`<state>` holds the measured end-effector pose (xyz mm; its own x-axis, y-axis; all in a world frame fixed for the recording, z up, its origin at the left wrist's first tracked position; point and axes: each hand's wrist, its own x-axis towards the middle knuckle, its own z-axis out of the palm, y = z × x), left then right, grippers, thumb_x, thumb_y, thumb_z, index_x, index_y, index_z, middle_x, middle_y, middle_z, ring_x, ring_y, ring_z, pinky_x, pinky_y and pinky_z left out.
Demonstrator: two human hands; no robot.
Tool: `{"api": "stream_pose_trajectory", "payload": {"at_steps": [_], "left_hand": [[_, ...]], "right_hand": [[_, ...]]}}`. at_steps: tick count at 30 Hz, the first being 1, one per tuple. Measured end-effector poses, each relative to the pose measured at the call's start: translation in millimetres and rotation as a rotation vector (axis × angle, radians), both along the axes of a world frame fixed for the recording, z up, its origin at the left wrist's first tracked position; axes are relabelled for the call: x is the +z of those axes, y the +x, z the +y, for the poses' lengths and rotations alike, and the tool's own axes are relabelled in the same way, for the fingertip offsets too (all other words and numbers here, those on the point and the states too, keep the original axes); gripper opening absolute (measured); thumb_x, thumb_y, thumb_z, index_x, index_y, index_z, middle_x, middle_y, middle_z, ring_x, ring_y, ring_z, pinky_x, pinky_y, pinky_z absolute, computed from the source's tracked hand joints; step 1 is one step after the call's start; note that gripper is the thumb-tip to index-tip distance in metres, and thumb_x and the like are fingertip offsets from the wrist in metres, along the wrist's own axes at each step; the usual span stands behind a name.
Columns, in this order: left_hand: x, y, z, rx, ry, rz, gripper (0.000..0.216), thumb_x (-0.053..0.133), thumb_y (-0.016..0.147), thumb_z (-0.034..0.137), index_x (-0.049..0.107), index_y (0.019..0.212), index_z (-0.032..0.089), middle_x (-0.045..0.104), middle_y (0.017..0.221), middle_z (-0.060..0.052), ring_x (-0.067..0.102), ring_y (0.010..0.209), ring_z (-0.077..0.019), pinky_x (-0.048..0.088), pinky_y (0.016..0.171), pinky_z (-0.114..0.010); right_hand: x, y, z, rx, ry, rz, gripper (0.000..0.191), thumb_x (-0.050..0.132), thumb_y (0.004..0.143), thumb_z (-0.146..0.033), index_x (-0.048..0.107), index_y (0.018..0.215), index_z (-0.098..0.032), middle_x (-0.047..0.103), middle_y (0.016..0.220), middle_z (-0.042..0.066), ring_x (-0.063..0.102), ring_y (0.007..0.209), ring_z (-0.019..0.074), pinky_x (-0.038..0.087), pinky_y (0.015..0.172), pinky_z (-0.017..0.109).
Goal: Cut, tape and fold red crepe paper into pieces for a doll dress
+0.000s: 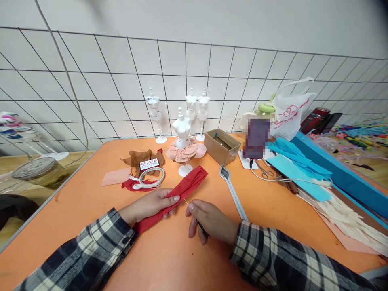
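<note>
My left hand [159,205] is closed around a long folded strip of red cloth [189,184], thumb on top. The strip slants up to the right, and its lower end passes beside my left cuff. Just right of the cloth, my right hand [209,218] grips a slim tool with a thin pale tip [186,201] and a dark end [203,228]. The tip is at the cloth's lower edge; whether it touches, I cannot tell. Behind the cloth stands a small white dress form [182,129] wearing a ruffled pink skirt [183,152].
Red and brown scraps, a white ring [163,178] and a small box [149,163] lie left. A cardboard box [222,151], grey zipper-like strip [233,192], scissors [266,173] and blue cloth [298,176] are right. More dress forms [156,115] stand by the tiled wall.
</note>
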<state>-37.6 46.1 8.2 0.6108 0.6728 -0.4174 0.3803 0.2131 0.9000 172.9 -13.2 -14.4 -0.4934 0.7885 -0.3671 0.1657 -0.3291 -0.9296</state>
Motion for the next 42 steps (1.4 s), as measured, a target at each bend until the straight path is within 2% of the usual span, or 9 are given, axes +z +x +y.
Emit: {"api": "stream_pose_trajectory", "payload": {"at_steps": [4,6,10,14,18,23,30,37,42], "left_hand": [[10.3,4.9,-7.1,-0.012,0.083,0.046,0.057,0.039,0.088,0.069,0.056,0.083,0.015,0.06,0.075,-0.002,0.054,0.065,-0.0141,0.045,0.07,-0.028],[13.0,6.2,-8.8,-0.02,0.091,0.057,0.056,0.037,0.09,0.067,0.056,0.082,0.015,0.06,0.076,-0.002,0.054,0.067,-0.015,0.046,0.073,-0.03],[10.9,7.2,-7.8,-0.051,0.081,0.021,0.048,0.045,0.088,0.064,0.053,0.082,0.017,0.054,0.067,0.001,0.05,0.064,-0.0146,0.044,0.07,-0.028],[8.3,7.8,-7.1,-0.016,0.086,0.005,0.05,0.044,0.088,0.066,0.051,0.075,0.018,0.053,0.063,0.002,0.048,0.06,-0.0139,0.043,0.068,-0.028],[9.9,7.6,-7.4,-0.05,0.047,-0.034,0.049,0.047,0.087,0.064,0.056,0.079,0.017,0.056,0.067,0.001,0.05,0.063,-0.0142,0.043,0.069,-0.027],[5.3,8.3,-3.9,-0.148,-0.007,-0.135,0.038,0.064,0.084,0.051,0.062,0.089,0.014,0.062,0.076,-0.001,0.056,0.068,-0.013,0.044,0.068,-0.024],[-1.4,8.7,-2.5,-0.085,-0.072,-0.142,0.034,0.068,0.082,0.046,0.066,0.084,0.012,0.066,0.073,-0.002,0.059,0.064,-0.0121,0.048,0.067,-0.024],[-3.1,6.8,-2.2,-0.001,-0.089,-0.103,0.038,0.065,0.083,0.051,0.066,0.084,0.013,0.071,0.076,-0.005,0.063,0.064,-0.0134,0.052,0.067,-0.026],[-0.9,8.7,-3.2,-0.028,-0.079,-0.11,0.035,0.068,0.081,0.049,0.067,0.082,0.013,0.071,0.074,-0.004,0.062,0.063,-0.0132,0.051,0.066,-0.026]], "right_hand": [[0.4,-0.2,0.1,0.006,0.006,-0.009,0.028,0.03,0.099,-0.042,0.046,0.09,-0.02,0.055,0.049,-0.007,0.045,0.028,0.0082,0.033,0.034,0.017],[-0.7,-0.1,0.0,0.009,0.014,-0.009,0.029,0.03,0.099,-0.042,0.046,0.091,-0.02,0.054,0.048,-0.007,0.045,0.029,0.0086,0.034,0.034,0.017],[-1.4,0.0,-0.3,0.021,0.016,-0.03,0.029,0.028,0.099,-0.04,0.047,0.093,-0.019,0.054,0.048,-0.007,0.045,0.03,0.0092,0.034,0.036,0.018],[2.6,-0.7,-0.5,0.033,-0.008,-0.048,0.03,0.028,0.1,-0.041,0.047,0.092,-0.019,0.053,0.048,-0.007,0.043,0.03,0.0088,0.033,0.036,0.018],[6.6,-1.4,-0.3,0.031,-0.033,-0.06,0.031,0.027,0.1,-0.041,0.047,0.091,-0.019,0.055,0.048,-0.006,0.044,0.03,0.0082,0.033,0.038,0.017],[4.7,-1.5,-0.3,0.037,-0.003,-0.069,0.029,0.026,0.1,-0.037,0.047,0.091,-0.019,0.055,0.048,-0.007,0.044,0.03,0.008,0.031,0.036,0.017],[-1.2,0.3,-1.1,0.058,0.091,-0.082,0.03,0.031,0.1,-0.045,0.046,0.094,-0.02,0.054,0.053,-0.008,0.045,0.032,0.0061,0.034,0.036,0.016],[-2.4,1.5,-1.8,0.071,0.11,-0.089,0.029,0.032,0.1,-0.045,0.045,0.093,-0.02,0.053,0.054,-0.008,0.044,0.032,0.0063,0.034,0.035,0.016],[-1.6,0.8,-1.4,0.065,0.109,-0.107,0.03,0.032,0.1,-0.046,0.046,0.093,-0.02,0.053,0.053,-0.008,0.044,0.032,0.006,0.035,0.036,0.016]]}}
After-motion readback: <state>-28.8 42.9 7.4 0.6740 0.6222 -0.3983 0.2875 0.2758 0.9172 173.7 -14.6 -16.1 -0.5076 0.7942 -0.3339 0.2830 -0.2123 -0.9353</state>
